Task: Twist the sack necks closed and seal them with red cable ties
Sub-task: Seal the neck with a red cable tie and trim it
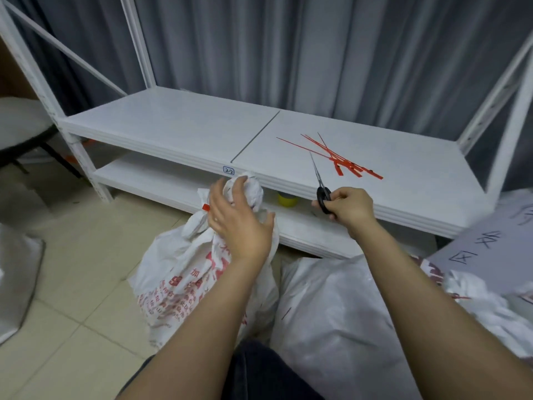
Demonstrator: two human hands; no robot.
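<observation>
A white sack with red print (178,281) stands on the floor in front of the shelf. Its twisted neck (253,189) rises above a red cable tie whose tag (206,207) sticks out on the left. My left hand (236,215) is spread against the neck with relaxed fingers, touching it. My right hand (347,207) grips black-handled scissors (321,186), blades pointing up and away over the shelf edge. Several loose red cable ties (337,158) lie in a pile on the white shelf top (178,125).
A second white sack (331,313) lies at my right knee, more sacks (476,298) and a white sign with writing (490,249) beyond it. A yellow tape roll (287,198) sits on the lower shelf. A stool (20,125) stands left; grey curtain behind.
</observation>
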